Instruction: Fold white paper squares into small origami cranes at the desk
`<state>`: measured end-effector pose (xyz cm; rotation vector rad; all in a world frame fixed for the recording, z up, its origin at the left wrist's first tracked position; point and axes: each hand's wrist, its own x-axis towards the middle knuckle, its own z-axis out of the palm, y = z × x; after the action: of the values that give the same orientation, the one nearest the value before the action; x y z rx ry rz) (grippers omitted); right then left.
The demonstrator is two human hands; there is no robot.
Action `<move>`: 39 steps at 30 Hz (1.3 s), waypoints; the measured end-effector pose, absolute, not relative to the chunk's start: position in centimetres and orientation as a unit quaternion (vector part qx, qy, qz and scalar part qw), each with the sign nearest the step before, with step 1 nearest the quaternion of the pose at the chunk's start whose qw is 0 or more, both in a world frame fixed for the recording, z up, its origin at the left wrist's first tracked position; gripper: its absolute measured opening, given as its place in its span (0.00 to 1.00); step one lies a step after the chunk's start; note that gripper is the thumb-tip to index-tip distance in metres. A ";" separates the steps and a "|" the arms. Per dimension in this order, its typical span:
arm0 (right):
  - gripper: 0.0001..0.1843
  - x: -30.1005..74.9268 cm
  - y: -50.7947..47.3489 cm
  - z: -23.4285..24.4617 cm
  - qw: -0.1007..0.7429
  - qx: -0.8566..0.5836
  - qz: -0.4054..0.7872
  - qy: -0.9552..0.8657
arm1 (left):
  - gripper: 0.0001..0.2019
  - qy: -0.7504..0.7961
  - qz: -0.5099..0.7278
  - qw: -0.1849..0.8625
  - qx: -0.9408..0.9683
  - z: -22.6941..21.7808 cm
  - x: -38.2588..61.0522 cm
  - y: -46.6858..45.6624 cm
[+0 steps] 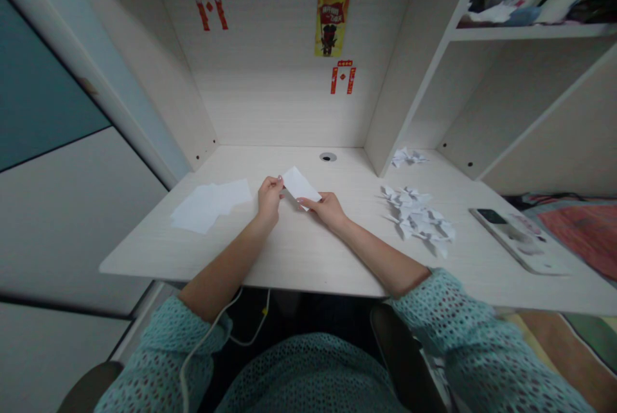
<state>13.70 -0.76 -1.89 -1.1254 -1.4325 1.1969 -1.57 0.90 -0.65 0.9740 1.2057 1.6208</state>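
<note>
Between my hands, just above the desk, is a small white sheet of paper (299, 184), tilted with one corner pointing away from me. My left hand (270, 196) pinches its left corner between thumb and fingers. On the near right edge, my right hand (326, 207) grips the paper, thumb on top and fingers beneath. Loose white paper sheets (207, 204) lie overlapping on the desk to the left. Several folded white paper pieces (417, 214) with pointed ends are heaped to the right, and a few more folded papers (408, 157) sit behind them by the divider.
The pale wooden desk (308, 259) has a round cable hole (328, 157) at the back. A white flat device (518, 241) with a dark screen lies at the right. An upright divider (421, 79) separates the shelves. A white cable (207, 336) hangs near my left forearm.
</note>
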 end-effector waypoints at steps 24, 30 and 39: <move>0.21 14.8 0.1 -1.6 0.517 -0.431 0.505 -0.539 | 0.14 0.482 0.560 0.426 0.522 0.4 -0.7 -0.2; 0.23 15.1 -0.1 -1.0 0.563 -0.436 0.366 -0.599 | 0.11 0.488 0.586 0.374 0.528 0.9 -0.7 -0.6; 0.15 15.8 -0.3 -0.5 0.581 -0.436 0.210 -0.655 | 0.12 0.489 0.591 0.321 0.556 0.0 -1.0 -0.1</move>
<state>15.78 -0.31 -0.47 -1.0192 -1.5297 0.4911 -0.98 -0.08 0.02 1.4601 1.2857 1.5515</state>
